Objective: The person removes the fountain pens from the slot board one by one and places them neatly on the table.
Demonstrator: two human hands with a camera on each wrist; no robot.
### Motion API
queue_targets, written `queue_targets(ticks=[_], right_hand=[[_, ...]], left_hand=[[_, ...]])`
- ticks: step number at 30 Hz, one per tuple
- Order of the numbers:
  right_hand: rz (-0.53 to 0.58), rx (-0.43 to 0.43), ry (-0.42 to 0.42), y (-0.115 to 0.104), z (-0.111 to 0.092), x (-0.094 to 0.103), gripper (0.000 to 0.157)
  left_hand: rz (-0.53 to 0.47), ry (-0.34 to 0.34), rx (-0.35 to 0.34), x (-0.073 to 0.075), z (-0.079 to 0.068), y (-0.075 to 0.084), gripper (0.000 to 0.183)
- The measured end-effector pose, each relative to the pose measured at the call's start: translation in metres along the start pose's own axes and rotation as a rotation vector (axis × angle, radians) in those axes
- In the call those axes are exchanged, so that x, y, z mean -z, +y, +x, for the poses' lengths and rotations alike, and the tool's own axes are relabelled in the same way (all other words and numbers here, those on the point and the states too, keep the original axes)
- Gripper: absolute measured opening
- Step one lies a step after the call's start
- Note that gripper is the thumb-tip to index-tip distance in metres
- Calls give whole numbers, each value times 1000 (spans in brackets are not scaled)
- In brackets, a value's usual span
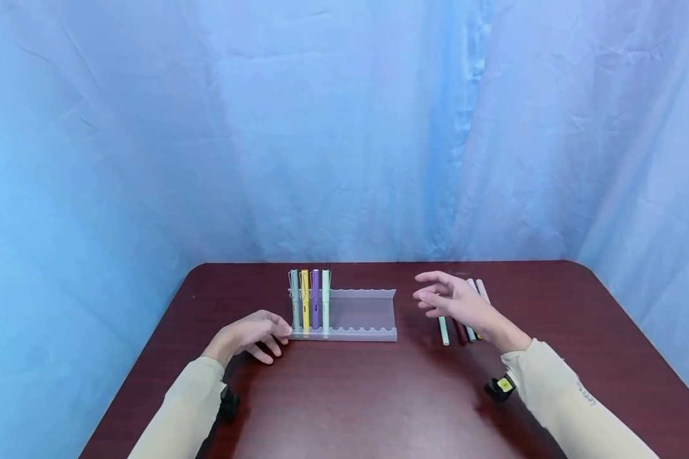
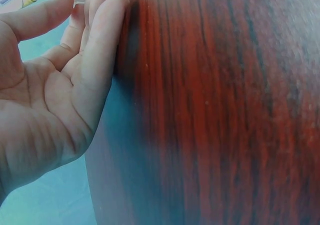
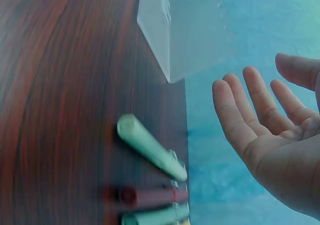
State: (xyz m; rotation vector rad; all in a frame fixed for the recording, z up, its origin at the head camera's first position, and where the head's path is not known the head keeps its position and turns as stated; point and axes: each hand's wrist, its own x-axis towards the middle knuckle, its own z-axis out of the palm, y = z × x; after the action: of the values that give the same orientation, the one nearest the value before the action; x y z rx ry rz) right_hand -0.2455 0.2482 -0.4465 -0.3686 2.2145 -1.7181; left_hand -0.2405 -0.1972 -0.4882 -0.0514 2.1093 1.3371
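Note:
A clear pen rack (image 1: 362, 335) with scalloped edges stands on the table. In its left part lie a grey-green pen (image 1: 295, 299), a yellow pen (image 1: 305, 299), a purple pen (image 1: 316, 299) and a mint pen (image 1: 325, 303), side by side. My left hand (image 1: 256, 333) touches the rack's front left corner, fingers loosely extended; in the left wrist view its fingertips partly hide the contact. My right hand (image 1: 456, 299) hovers between the rack and several loose pens, holding nothing. Among those are a mint pen (image 3: 152, 147) and a dark red pen (image 3: 150, 196).
The dark red-brown wooden table (image 1: 344, 389) has rounded far corners. Pale blue curtains (image 1: 344, 127) hang behind it and at both sides. Part of the loose pens, including a pale pen (image 1: 483, 291), lies hidden under my right hand and wrist.

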Motion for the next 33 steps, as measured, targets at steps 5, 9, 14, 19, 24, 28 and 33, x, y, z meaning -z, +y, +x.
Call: queue_targets(ticks=[5, 9, 14, 19, 24, 28, 33], right_hand=[[80, 3, -25, 1, 9, -26, 51], [130, 26, -63, 3, 17, -44, 55], [156, 41, -73, 6, 24, -62, 57], [187, 32, -94, 7, 36, -86, 62], [179, 17, -64, 5, 51, -107, 68], [207, 22, -34, 8, 62, -119, 72], [236, 6, -37, 14, 70, -128, 76]], left_hand=[[11, -2, 2, 0, 5, 1, 25], [13, -4, 0, -2, 9, 3, 23], [22, -32, -23, -5, 15, 3, 23], [22, -11, -10, -1, 11, 0, 21], [22, 8, -18, 5, 4, -3, 22], [24, 15, -20, 7, 5, -2, 23], [25, 13, -15, 5, 8, -3, 21]])
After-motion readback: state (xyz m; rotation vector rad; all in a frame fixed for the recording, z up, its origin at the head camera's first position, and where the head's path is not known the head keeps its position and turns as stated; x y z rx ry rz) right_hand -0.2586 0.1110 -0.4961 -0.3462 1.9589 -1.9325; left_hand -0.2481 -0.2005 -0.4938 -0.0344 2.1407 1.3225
